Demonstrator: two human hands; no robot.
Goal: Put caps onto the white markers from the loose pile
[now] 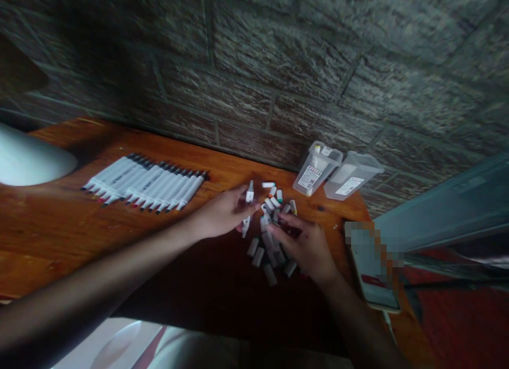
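Bearing markers [145, 183], table [47, 220] beside brickwork [246, 77]

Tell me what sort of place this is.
Probably a drawing or craft corner, perhaps at home: a wooden table stands by a brick-patterned wall, with a row of white markers laid out on it.

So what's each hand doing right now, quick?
Left hand: closed, holding a slim white plastic marker.
Right hand: at the small pale cylindrical caps; grip can't be told.
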